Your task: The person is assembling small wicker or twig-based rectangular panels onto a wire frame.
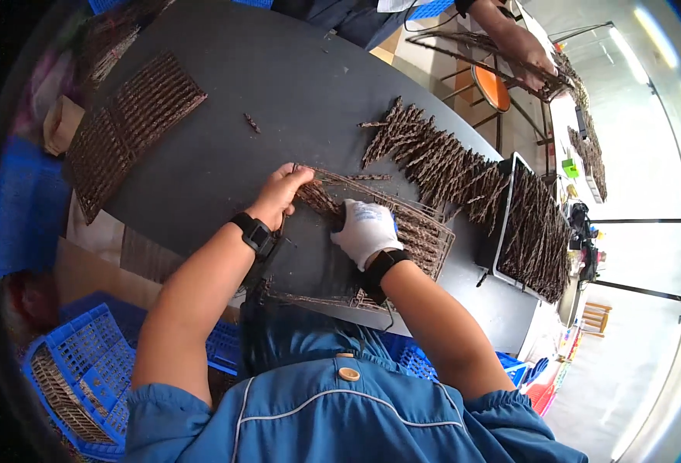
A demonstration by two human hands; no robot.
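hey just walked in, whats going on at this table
Someone is handling brown twisted sticks on a thin frame, the bare left hand holding its edge and the gloved right hand over the sticks. Rows of sticks show in its right part. More lie loose on the grey table and in a tray; a stick-filled panel lies at the left.

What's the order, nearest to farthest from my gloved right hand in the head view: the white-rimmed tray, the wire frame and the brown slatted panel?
1. Wire frame: right at the gloved right hand, reaching out to both sides of it.
2. White-rimmed tray: farther right.
3. Brown slatted panel: far off at the left.
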